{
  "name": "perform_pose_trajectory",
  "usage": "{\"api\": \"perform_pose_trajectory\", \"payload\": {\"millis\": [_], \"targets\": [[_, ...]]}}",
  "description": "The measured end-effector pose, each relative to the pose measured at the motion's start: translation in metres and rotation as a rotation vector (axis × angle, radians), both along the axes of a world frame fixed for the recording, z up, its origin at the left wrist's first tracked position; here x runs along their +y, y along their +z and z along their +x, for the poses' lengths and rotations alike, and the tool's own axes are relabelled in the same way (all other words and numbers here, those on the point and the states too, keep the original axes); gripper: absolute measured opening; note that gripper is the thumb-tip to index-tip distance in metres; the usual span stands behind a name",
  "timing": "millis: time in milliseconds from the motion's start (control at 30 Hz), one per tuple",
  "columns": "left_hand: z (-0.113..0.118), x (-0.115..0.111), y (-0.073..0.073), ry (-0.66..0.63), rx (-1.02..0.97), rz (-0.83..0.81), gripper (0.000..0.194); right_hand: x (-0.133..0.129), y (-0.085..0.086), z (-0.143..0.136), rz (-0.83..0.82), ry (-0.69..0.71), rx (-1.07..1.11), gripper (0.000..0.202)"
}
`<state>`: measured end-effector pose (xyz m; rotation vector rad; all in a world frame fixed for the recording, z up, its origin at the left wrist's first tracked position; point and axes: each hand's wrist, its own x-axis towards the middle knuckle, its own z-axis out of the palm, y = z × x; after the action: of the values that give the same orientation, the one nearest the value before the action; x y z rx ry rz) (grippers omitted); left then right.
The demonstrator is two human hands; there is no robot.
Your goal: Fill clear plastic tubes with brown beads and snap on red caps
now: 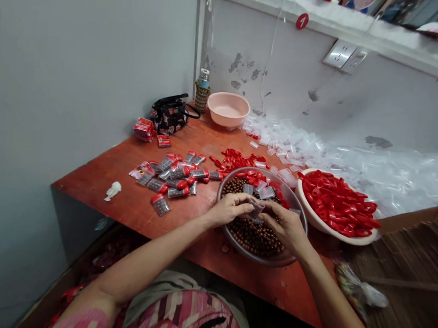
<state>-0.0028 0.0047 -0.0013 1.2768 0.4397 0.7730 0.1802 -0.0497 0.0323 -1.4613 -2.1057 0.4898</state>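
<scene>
Left hand point(235, 208) and right hand point(285, 225) both pinched a clear case point(256, 211) over the bowl point(268, 261) of brown beads point(250, 236).

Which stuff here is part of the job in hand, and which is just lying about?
Likely part of the job:
- small clear piece, between left hand and right hand
- brown balls in the gray bowl
- red parts in the cream bowl
- clear plastic heap
- red-ended packs

Apparently just lying about:
- floral bag
- bottle
- pink bowl
- crumpled white scrap
</scene>
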Motion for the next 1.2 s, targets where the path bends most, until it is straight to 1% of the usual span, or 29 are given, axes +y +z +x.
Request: {"api": "perform_pose_trajectory", "payload": {"millis": [67,133,200,267,300,367,467,567,733,867,967,1033,1100,1167,1200], "targets": [[-0.001,-0.001,0.000,0.010,0.034,0.063,0.029,0.001,-0.001,0.001,-0.089,-0.009,0.029,0.030],[-0.001,-0.002,0.000,0.058,0.076,0.136,0.029,0.001,-0.002,0.004,-0.099,-0.036,0.024,0.032],[0.000,-0.003,0.001,0.127,0.148,0.223,0.029,-0.002,0.001,0.009,-0.006,-0.093,0.005,0.030],[0.001,-0.005,0.002,0.179,0.228,0.322,0.027,-0.005,0.007,0.014,0.110,-0.129,0.013,0.028],[0.002,-0.006,0.002,0.193,0.256,0.370,0.026,-0.007,0.011,0.015,0.147,-0.122,0.020,0.028],[0.004,-0.008,0.003,0.202,0.277,0.447,0.024,-0.009,0.019,0.013,0.175,-0.055,0.006,0.029],[0.005,-0.011,0.005,0.205,0.273,0.508,0.025,-0.010,0.022,0.006,0.189,0.060,-0.079,0.028],[0.004,-0.014,0.006,0.221,0.292,0.550,0.025,-0.008,0.017,0.001,0.222,0.108,-0.175,0.031],[0.003,-0.016,0.005,0.261,0.347,0.589,0.024,-0.010,0.007,-0.002,0.299,0.095,-0.277,0.032],[0.004,-0.015,-0.004,0.269,0.382,0.682,0.024,-0.014,-0.004,-0.005,0.368,0.095,-0.305,0.036],[0.004,-0.014,-0.011,0.265,0.385,0.761,0.022,-0.015,-0.010,-0.006,0.392,0.145,-0.311,0.040],[0.003,-0.014,-0.013,0.260,0.374,0.780,0.022,-0.012,-0.009,-0.006,0.379,0.185,-0.324,0.041],[0.003,-0.014,-0.010,0.270,0.339,0.747,0.022,-0.009,-0.006,-0.006,0.351,0.189,-0.305,0.039],[0.003,-0.013,-0.006,0.296,0.276,0.651,0.022,-0.007,-0.002,-0.007,0.306,0.132,-0.190,0.036],[0.003,-0.012,-0.005,0.301,0.240,0.582,0.023,-0.006,0.000,-0.007,0.261,0.079,-0.086,0.034]]}}
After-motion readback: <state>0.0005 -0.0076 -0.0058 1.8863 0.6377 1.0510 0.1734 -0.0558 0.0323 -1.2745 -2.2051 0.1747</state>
